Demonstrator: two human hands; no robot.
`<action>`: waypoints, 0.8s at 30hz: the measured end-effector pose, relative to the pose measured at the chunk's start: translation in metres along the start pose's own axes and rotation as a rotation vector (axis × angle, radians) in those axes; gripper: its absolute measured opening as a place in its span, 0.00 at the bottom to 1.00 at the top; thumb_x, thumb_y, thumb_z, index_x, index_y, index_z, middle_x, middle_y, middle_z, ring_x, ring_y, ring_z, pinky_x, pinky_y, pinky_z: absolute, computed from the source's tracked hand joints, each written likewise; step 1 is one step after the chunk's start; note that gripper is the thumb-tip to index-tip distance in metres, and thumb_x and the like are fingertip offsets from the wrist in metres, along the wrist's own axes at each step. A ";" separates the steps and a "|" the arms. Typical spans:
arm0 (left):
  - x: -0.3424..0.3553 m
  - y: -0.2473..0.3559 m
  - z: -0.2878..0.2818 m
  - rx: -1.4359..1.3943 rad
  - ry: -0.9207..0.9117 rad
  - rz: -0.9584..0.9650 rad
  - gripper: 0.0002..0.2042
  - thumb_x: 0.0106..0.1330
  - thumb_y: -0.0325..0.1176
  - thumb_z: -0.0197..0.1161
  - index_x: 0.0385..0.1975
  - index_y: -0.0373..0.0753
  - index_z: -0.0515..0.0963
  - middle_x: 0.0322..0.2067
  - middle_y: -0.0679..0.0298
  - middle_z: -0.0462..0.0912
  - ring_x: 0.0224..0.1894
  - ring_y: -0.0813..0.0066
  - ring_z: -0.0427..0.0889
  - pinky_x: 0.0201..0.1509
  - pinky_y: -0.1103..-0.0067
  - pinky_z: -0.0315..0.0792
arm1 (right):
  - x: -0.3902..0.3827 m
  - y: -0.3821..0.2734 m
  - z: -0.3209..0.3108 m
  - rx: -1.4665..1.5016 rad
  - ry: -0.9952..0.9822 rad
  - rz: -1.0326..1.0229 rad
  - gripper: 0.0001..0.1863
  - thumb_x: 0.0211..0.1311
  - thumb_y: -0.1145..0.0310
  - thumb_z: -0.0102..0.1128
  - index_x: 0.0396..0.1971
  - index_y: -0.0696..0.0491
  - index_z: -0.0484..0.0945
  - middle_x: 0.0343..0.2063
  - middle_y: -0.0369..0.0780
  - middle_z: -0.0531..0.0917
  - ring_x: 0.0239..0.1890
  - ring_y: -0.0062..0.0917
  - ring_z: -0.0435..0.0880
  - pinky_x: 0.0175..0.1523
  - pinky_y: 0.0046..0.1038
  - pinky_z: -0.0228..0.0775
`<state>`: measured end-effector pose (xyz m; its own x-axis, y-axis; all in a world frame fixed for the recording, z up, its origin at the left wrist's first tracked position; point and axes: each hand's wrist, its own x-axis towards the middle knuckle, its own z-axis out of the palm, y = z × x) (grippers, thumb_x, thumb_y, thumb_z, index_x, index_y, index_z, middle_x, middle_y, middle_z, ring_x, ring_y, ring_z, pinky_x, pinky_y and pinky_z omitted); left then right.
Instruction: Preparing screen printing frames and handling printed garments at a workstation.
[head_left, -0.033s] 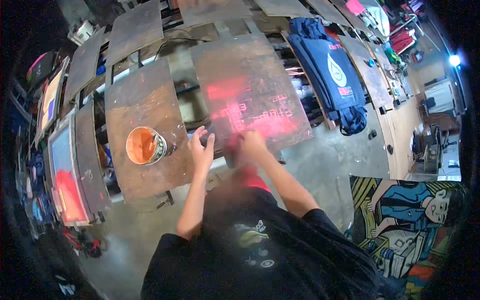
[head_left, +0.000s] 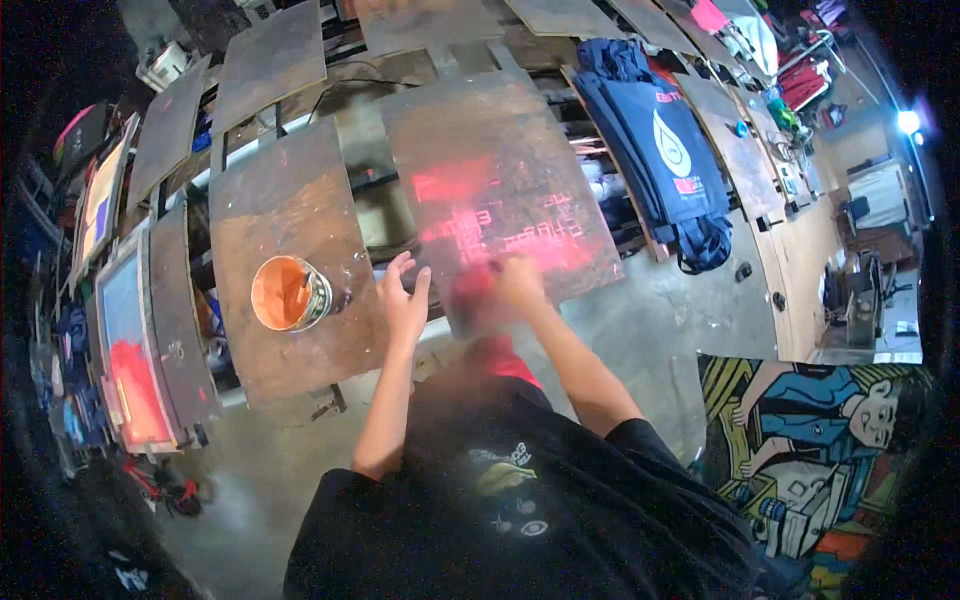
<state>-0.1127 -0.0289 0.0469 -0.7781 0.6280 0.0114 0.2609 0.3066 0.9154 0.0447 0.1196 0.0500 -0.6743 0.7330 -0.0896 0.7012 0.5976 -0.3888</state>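
Observation:
My right hand (head_left: 518,285) is blurred by motion over the near edge of a brown, worn print board (head_left: 450,115). Its fingers look closed on a dark red cloth-like thing (head_left: 472,290), too smeared to make out fully. Pink-red smears and blocky marks (head_left: 545,240) cover the lower half of that board. My left hand (head_left: 402,298) hovers by the board's left corner, open, fingers spread and bent, holding nothing. On the neighbouring board (head_left: 270,190) to the left stands a tub (head_left: 318,300) with orange paint-like stuff inside and a stick-like tool (head_left: 303,290) in it.
Navy bags (head_left: 640,130) with a white drop print lie on a board to the right. At the left, a framed screen (head_left: 140,390) carries red and blue. More boards (head_left: 270,60) line the far side, with gaps between them. A painted panel (head_left: 800,440) is at the lower right.
My right hand has shifted slightly right and away from me, along with the dark red thing. The left hand stays nearly still.

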 end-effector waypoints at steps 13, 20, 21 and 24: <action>0.003 -0.042 0.031 -0.321 0.005 -0.228 0.29 0.65 0.37 0.64 0.62 0.33 0.62 0.55 0.51 0.71 0.52 0.66 0.73 0.55 0.73 0.69 | -0.007 -0.010 0.040 0.043 0.167 -0.101 0.09 0.51 0.72 0.54 0.28 0.56 0.82 0.28 0.49 0.82 0.35 0.44 0.79 0.42 0.43 0.71; 0.017 -0.004 0.029 -0.270 0.050 -0.180 0.27 0.66 0.37 0.62 0.62 0.34 0.63 0.57 0.50 0.70 0.58 0.64 0.70 0.60 0.71 0.65 | 0.025 0.066 0.009 -0.183 0.336 0.179 0.11 0.57 0.68 0.54 0.32 0.58 0.80 0.36 0.48 0.83 0.47 0.46 0.78 0.58 0.43 0.65; 0.014 -0.004 0.026 -0.243 0.060 -0.162 0.26 0.67 0.35 0.61 0.62 0.34 0.63 0.57 0.51 0.70 0.58 0.66 0.70 0.61 0.73 0.65 | 0.022 0.061 0.026 -0.283 0.472 0.099 0.10 0.56 0.68 0.54 0.30 0.57 0.82 0.35 0.47 0.83 0.46 0.42 0.78 0.55 0.43 0.65; 0.008 -0.022 0.017 -0.235 0.081 -0.165 0.23 0.68 0.32 0.60 0.61 0.34 0.64 0.55 0.53 0.71 0.57 0.69 0.70 0.62 0.75 0.64 | 0.006 0.003 0.044 -0.360 -0.120 -0.016 0.12 0.56 0.67 0.52 0.31 0.59 0.80 0.37 0.50 0.81 0.46 0.42 0.76 0.58 0.46 0.62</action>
<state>-0.1151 -0.0188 0.0205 -0.8444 0.5217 -0.1216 -0.0047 0.2198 0.9755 0.0324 0.1117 0.0085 -0.6929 0.6923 -0.2016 0.7127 0.7000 -0.0453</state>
